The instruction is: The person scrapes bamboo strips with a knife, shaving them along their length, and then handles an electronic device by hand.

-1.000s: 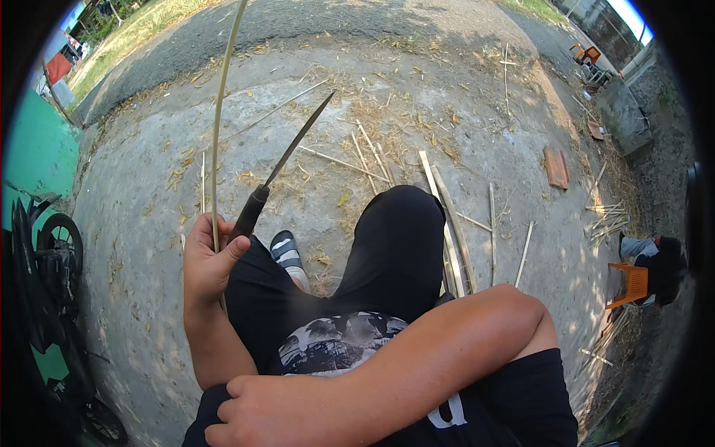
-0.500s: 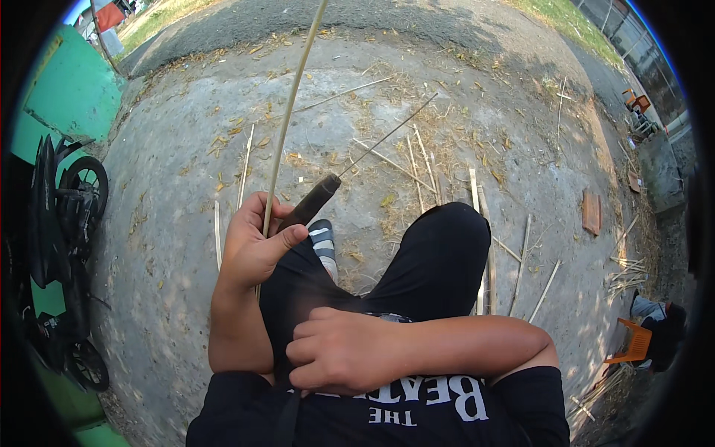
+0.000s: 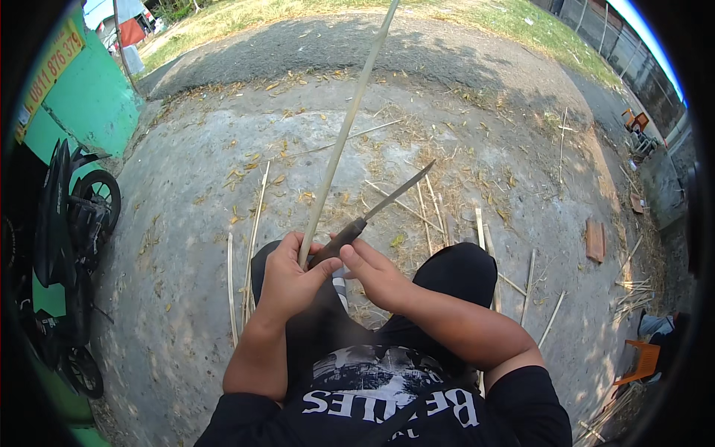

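Note:
My left hand is closed around the lower end of a long pale bamboo strip, which rises up and away past the top of the view. A knife with a dark handle and a thin blade lies across that hand, blade pointing up to the right. My right hand has come in from the right, and its thumb and fingers pinch the near end of the knife handle. Both hands meet above my knees in black trousers.
Several split bamboo strips and shavings lie on the concrete ground around my legs. A black motorcycle stands at the left by a green wall. A wooden block and an orange chair are at the right.
My right hand has risen from my lap to the knife handle. The view has swung, and the knife and strip stay in my left hand.

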Demonstrator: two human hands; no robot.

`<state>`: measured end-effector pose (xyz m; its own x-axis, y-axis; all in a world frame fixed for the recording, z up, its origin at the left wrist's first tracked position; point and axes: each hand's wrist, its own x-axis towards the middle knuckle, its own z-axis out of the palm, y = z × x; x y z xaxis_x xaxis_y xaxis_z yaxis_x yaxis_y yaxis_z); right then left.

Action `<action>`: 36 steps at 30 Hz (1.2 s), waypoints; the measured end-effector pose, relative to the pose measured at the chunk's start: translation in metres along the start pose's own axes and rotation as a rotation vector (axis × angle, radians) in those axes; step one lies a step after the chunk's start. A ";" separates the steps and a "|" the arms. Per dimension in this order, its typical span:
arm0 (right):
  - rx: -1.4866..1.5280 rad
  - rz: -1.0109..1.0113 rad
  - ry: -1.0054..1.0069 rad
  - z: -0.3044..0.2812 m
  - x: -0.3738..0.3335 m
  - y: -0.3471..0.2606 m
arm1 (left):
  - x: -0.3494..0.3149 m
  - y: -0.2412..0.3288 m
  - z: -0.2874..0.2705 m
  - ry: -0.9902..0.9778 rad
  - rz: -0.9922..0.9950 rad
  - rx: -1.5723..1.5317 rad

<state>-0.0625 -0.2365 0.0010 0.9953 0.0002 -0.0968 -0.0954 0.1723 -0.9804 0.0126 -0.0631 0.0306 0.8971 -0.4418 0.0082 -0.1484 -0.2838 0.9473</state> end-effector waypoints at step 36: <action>-1.146 -0.197 -0.353 -0.056 0.086 -0.005 | -0.117 -0.071 -0.088 -0.064 -0.213 0.470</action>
<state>0.0228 -0.2926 -0.0122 0.9270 0.3714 -0.0523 0.2765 -0.7708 -0.5739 -0.0453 0.0833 -0.0094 0.9029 -0.3791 -0.2029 -0.1489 -0.7183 0.6796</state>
